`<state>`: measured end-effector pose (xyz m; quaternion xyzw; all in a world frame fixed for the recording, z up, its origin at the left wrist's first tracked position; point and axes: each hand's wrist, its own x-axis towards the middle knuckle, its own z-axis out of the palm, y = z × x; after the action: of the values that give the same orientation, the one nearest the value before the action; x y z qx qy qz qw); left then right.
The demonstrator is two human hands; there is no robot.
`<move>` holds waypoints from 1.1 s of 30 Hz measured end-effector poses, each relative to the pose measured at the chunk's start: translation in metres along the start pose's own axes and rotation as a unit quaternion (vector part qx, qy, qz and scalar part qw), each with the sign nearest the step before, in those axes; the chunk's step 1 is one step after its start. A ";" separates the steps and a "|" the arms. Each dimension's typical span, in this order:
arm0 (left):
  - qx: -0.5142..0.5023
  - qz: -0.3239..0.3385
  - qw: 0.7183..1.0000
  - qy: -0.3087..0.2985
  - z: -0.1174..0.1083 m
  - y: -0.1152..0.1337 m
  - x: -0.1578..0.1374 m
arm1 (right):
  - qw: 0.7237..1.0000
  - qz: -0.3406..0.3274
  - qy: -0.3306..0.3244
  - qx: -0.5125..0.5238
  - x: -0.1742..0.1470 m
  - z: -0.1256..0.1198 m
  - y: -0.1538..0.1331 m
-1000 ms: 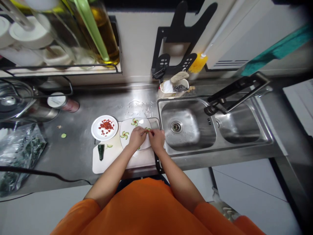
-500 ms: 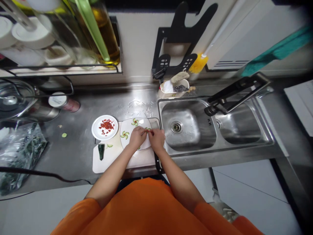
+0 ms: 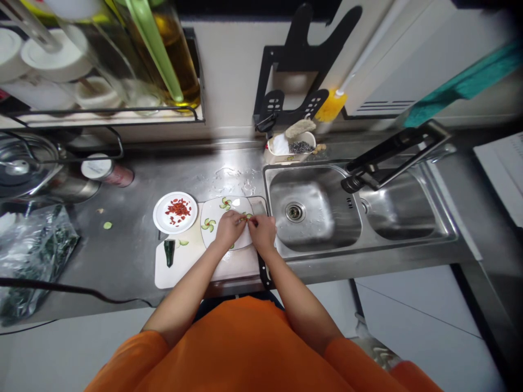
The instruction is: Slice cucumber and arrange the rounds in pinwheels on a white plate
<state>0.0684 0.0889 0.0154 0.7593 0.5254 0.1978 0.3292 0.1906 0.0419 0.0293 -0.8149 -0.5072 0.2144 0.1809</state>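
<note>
Over the right part of a white square plate (image 3: 223, 243), my left hand (image 3: 229, 227) and my right hand (image 3: 263, 233) meet fingertip to fingertip. Both are closed in a pinch. A tiny dark red bit, seemingly a goji berry (image 3: 254, 222), shows at my right fingertips; what my left fingers pinch is too small to make out. Fans of green cucumber slices (image 3: 208, 225) with red centres lie around the plate, partly hidden by my hands. To the left, a round white plate (image 3: 160, 222) holds a pile of red goji berries (image 3: 178, 210).
The square plate rests on a white cutting board (image 3: 171, 279), with a cucumber piece (image 3: 169, 253) at its left. A black-handled knife (image 3: 265, 272) lies along the board's right edge. Right of it is a double sink (image 3: 314, 250) with a black faucet (image 3: 379, 163). A plastic bag (image 3: 36, 256) sits far left.
My fingertips have shifted very slightly over the plate, and the dark red bit at my right fingers shows more clearly. The plates and everything else stay where they were.
</note>
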 end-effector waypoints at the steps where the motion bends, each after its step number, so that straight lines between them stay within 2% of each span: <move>1: 0.001 0.001 1.000 0.000 0.000 0.000 0.000 | 1.000 0.001 -0.001 0.000 0.000 0.000 0.000; 15: 0.004 0.004 1.000 0.007 0.001 -0.002 0.000 | 0.997 0.006 -0.060 -0.056 -0.001 -0.002 -0.006; 23: -0.029 0.014 0.998 0.046 0.000 -0.003 0.002 | 0.997 0.027 -0.061 -0.045 0.004 -0.007 -0.010; 33: -0.027 0.031 0.999 0.006 0.002 -0.007 0.004 | 0.996 0.048 -0.062 -0.036 0.009 -0.006 -0.013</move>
<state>0.0666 0.0936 0.0090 0.7647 0.4982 0.2263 0.3403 0.1880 0.0552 0.0396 -0.8293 -0.4856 0.2542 0.1089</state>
